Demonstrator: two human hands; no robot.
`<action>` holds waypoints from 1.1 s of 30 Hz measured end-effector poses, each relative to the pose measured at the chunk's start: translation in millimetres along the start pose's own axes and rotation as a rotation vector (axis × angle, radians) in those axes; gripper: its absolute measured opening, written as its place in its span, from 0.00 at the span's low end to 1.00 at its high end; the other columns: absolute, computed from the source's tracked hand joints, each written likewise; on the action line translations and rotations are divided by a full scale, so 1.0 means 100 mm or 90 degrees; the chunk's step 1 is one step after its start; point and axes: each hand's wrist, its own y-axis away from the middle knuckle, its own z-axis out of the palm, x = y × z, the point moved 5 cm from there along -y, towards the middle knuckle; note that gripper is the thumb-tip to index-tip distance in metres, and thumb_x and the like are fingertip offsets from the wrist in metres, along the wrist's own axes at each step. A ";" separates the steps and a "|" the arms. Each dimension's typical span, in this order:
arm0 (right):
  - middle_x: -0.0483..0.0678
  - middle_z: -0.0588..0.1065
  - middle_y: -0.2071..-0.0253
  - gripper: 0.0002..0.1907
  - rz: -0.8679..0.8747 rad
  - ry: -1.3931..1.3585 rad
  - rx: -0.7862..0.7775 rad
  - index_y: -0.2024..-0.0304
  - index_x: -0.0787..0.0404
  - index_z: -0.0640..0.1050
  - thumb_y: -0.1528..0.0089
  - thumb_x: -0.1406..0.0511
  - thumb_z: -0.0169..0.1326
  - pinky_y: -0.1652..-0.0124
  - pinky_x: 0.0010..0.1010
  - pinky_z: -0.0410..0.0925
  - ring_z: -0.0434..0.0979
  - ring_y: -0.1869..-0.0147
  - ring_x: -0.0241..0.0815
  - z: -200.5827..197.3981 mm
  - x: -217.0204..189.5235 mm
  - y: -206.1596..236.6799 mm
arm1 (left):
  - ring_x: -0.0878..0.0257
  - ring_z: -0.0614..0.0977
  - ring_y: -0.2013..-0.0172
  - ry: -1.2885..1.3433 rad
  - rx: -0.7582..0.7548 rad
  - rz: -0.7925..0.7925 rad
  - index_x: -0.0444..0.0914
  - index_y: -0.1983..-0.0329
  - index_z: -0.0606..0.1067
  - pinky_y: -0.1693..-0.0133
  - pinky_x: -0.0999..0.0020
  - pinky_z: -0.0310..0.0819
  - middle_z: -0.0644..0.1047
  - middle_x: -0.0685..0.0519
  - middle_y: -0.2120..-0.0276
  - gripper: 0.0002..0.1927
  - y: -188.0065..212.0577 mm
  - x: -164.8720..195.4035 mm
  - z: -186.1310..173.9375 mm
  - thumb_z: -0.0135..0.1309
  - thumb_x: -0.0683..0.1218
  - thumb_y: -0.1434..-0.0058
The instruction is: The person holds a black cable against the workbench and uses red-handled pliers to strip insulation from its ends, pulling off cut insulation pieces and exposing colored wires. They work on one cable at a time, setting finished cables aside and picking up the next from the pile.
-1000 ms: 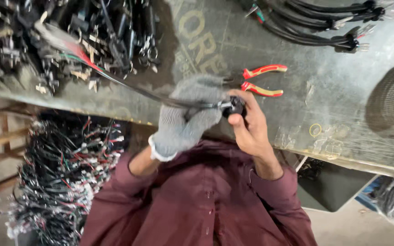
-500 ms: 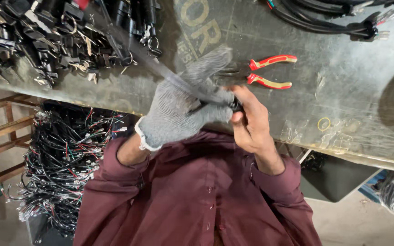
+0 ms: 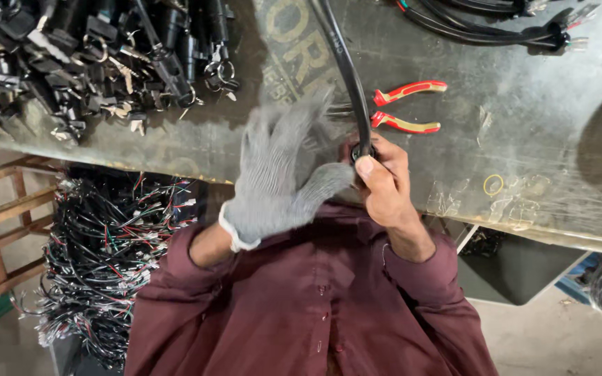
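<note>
**Bare hand grips a black cable while the gloved hand spreads beside it**

The right hand, bare, closes its grip around the lower end of a thick black cable, thumb pressed over the fingers. The cable rises from that grip and runs up across the tabletop out of the top of the view. The left hand, in a grey knit glove, has its grip spread wide, fingers fanned upward; its thumb reaches toward the right hand and touches it just below the cable end. Red-handled pliers lie on the tabletop just above and to the right of the right hand's grip. Up and to the left of the gloved hand lies a heap of black switch parts. Below and left of it, off the tabletop edge, hangs a bundle of coloured wires.
</note>
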 end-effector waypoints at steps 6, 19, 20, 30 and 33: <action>0.38 0.66 0.69 0.12 -0.004 0.189 0.009 0.53 0.66 0.70 0.34 0.64 0.52 0.69 0.25 0.60 0.62 0.68 0.27 0.01 0.08 0.08 | 0.45 0.73 0.35 0.150 -0.124 0.175 0.39 0.37 0.74 0.32 0.51 0.62 0.74 0.48 0.38 0.21 -0.13 0.00 0.07 0.57 0.51 0.30; 0.45 0.67 0.33 0.35 0.145 -0.131 -0.320 0.28 0.65 0.57 0.32 0.61 0.55 0.39 0.29 0.65 0.68 0.32 0.33 0.24 0.08 0.05 | 0.53 0.76 0.44 0.391 -0.094 0.122 0.39 0.60 0.79 0.33 0.54 0.59 0.80 0.52 0.54 0.07 0.10 -0.12 0.16 0.62 0.44 0.41; 0.45 0.68 0.34 0.36 0.122 -0.116 -0.301 0.27 0.66 0.58 0.32 0.61 0.57 0.37 0.31 0.65 0.68 0.32 0.35 0.23 0.14 0.05 | 0.55 0.75 0.43 0.358 -0.062 0.118 0.39 0.58 0.80 0.35 0.57 0.62 0.80 0.53 0.53 0.07 0.10 -0.12 0.19 0.61 0.43 0.38; 0.44 0.63 0.50 0.25 -0.122 0.205 0.163 0.42 0.61 0.66 0.26 0.48 0.51 0.50 0.27 0.60 0.62 0.52 0.34 -0.09 0.28 -0.14 | 0.49 0.75 0.41 0.281 0.037 0.064 0.35 0.36 0.69 0.38 0.59 0.66 0.74 0.45 0.44 0.19 -0.07 -0.27 0.40 0.53 0.44 0.29; 0.46 0.59 0.40 0.32 -0.136 0.322 0.050 0.33 0.58 0.59 0.25 0.42 0.43 0.40 0.33 0.60 0.59 0.42 0.37 0.09 -0.08 -0.18 | 0.56 0.75 0.52 0.391 0.012 -0.099 0.35 0.35 0.69 0.49 0.64 0.72 0.75 0.46 0.51 0.20 0.02 -0.39 0.48 0.52 0.44 0.28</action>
